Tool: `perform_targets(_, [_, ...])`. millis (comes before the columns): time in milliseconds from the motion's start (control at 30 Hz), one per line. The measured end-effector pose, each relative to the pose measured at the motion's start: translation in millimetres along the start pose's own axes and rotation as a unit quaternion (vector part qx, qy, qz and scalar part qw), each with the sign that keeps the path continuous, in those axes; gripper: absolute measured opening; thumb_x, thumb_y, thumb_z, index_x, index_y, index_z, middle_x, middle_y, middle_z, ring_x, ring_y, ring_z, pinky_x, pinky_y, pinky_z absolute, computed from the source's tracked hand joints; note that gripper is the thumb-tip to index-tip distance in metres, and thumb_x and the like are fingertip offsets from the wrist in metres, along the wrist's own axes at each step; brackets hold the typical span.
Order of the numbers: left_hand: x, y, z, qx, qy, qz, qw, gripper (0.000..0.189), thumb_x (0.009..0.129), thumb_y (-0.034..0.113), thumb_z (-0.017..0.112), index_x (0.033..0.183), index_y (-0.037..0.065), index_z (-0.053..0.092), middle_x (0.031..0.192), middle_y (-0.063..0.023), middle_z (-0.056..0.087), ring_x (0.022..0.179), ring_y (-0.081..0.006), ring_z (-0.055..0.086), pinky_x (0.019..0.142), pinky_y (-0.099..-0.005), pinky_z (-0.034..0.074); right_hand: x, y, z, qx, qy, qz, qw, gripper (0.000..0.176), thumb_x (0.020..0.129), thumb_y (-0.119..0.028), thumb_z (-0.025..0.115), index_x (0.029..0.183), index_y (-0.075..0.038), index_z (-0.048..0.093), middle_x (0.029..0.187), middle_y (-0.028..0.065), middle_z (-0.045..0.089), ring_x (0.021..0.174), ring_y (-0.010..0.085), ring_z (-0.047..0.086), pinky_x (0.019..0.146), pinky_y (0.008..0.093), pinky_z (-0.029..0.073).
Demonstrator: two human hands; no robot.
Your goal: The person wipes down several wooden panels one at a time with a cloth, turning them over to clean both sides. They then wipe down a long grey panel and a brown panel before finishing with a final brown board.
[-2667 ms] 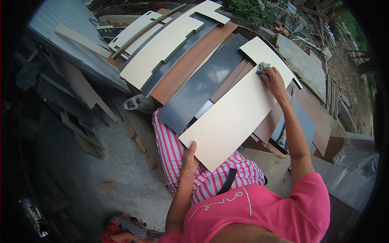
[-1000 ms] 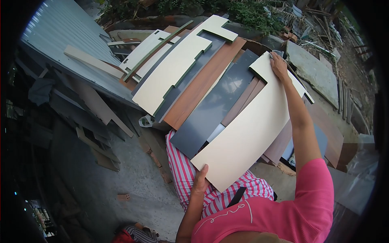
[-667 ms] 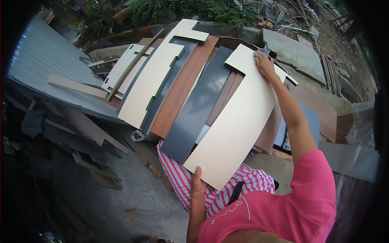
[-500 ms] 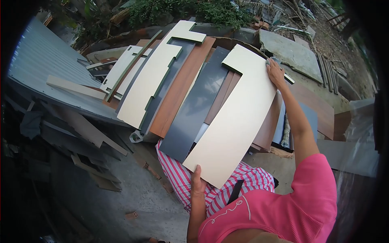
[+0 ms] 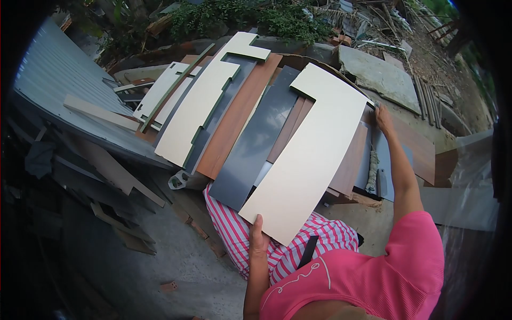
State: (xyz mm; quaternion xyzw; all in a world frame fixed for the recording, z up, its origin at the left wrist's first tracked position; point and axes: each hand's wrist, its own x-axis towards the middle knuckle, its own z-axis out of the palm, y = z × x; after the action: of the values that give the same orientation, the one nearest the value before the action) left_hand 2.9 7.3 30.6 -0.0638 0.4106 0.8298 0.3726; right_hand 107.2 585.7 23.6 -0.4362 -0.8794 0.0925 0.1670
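Head view: here's the cream panel, centre frame, its long axis running on a slant from the lower middle towards the upper right. The wider, stepped end points up and away, the notch facing upper left, and the plain narrow end comes down over the striped trousers.

Left hand has that lower end gripped, thumb on top. And the right hand is out at the panel's far right corner, fingers bent on a grey cloth that's mostly hidden.

Compare half a second ago: that right hand lay on the upper right edge; now it's further right and lower, right at the corner. The left hand's hold hasn't changed.

Underneath and to the left, boards lie side by side: a dark grey panel, a brown panel, then a notched cream panel. Corrugated metal sheet fills the upper left, concrete floor the lower left, green plants along the top, and a stone slab upper right.
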Motion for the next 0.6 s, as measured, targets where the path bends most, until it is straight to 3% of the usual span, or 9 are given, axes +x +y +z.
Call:
perform_targets(233, [-10.7,8.2,7.9,0.049,0.053,0.017,0.997,0.061,0.091,0.025,0.053,0.139,0.000,0.026,0.131,-0.0151,0.045,0.121,-0.0267,0.044,0.101,-0.0384,0.036,4.7,15.8,17.8,0.002,0.026,-0.031,0.999,0.040,0.095,-0.025,0.039,0.127,-0.001,0.039,0.110,0.0276,0.048,0.104,0.0447,0.048,0.087,0.0473,0.041])
perform_targets(300, [-25.1,14.5,7.8,0.083,0.083,0.025,0.993,0.059,0.092,0.021,0.053,0.140,0.000,0.024,0.130,-0.0156,0.044,0.119,-0.0270,0.045,0.099,-0.0382,0.038,0.7,15.7,14.9,0.014,0.028,-0.047,0.998,0.041,0.090,-0.018,0.046,0.128,-0.002,0.037,0.115,0.0259,0.046,0.106,0.0444,0.047,0.087,0.0478,0.041])
perform_targets(367, [-45.0,24.9,2.5,0.326,0.097,0.076,0.937,0.058,0.092,0.015,0.053,0.140,0.000,0.023,0.132,-0.0196,0.041,0.121,-0.0257,0.042,0.098,-0.0399,0.038,-3.1,10.1,7.0,0.016,0.019,-0.048,0.999,0.043,0.087,-0.014,0.048,0.128,-0.003,0.037,0.115,0.0254,0.046,0.106,0.0445,0.047,0.087,0.0481,0.041])
perform_targets(433, [-59.9,34.0,5.9,0.366,0.119,0.107,0.917,0.061,0.090,0.011,0.055,0.140,0.000,0.023,0.131,-0.0225,0.041,0.120,-0.0303,0.044,0.095,-0.0421,0.041,-5.4,6.8,5.8,0.022,0.007,-0.052,0.998,0.046,0.084,-0.010,0.051,0.128,-0.005,0.037,0.115,0.0249,0.045,0.106,0.0446,0.047,0.086,0.0484,0.041])
perform_targets(467, [-63.8,35.5,1.8,0.526,0.116,0.178,0.824,0.064,0.086,0.008,0.058,0.139,0.000,0.024,0.132,-0.0222,0.040,0.119,-0.0322,0.045,0.095,-0.0413,0.042,-5.8,4.4,4.4,0.012,0.008,-0.042,0.999,0.048,0.082,-0.008,0.051,0.128,-0.006,0.037,0.114,0.0245,0.046,0.106,0.0447,0.047,0.086,0.0487,0.042])
perform_targets(500, [-66.4,37.4,-1.6,0.665,0.108,0.242,0.698,0.067,0.083,0.006,0.060,0.139,0.001,0.025,0.132,-0.0220,0.039,0.118,-0.0341,0.046,0.095,-0.0405,0.043,-3.5,5.7,7.3,0.002,0.010,-0.033,0.999,0.050,0.081,-0.006,0.052,0.128,-0.007,0.037,0.113,0.0242,0.046,0.106,0.0447,0.048,0.086,0.0490,0.042])
perform_targets(533, [-65.6,39.8,-3.6,0.721,0.080,0.268,0.634,0.073,0.078,0.008,0.067,0.139,0.003,0.027,0.137,-0.0243,0.032,0.128,-0.0414,0.032,0.104,-0.0493,0.031,-1.2,6.8,9.9,-0.011,0.011,-0.020,1.000,0.044,0.081,-0.006,0.050,0.123,-0.007,0.039,0.110,0.0241,0.047,0.104,0.0451,0.048,0.084,0.0501,0.042])
perform_targets(567, [-63.8,39.4,-2.6,0.721,0.086,0.268,0.633,0.073,0.078,0.008,0.067,0.139,0.003,0.027,0.137,-0.0243,0.032,0.128,-0.0414,0.032,0.104,-0.0493,0.031,1.2,8.0,11.6,-0.008,0.009,-0.025,1.000,0.044,0.081,-0.006,0.050,0.123,-0.007,0.039,0.110,0.0241,0.047,0.104,0.0451,0.048,0.084,0.0501,0.042])
perform_targets(600, [-60.0,38.8,1.9,0.759,0.074,0.266,0.589,0.074,0.077,0.013,0.068,0.139,0.006,0.028,0.142,-0.0235,0.024,0.131,-0.0437,0.024,0.105,-0.0548,0.025,3.2,9.5,12.9,-0.023,0.009,-0.013,1.000,0.040,0.081,-0.007,0.050,0.120,-0.006,0.040,0.109,0.0242,0.048,0.103,0.0454,0.049,0.083,0.0507,0.042])
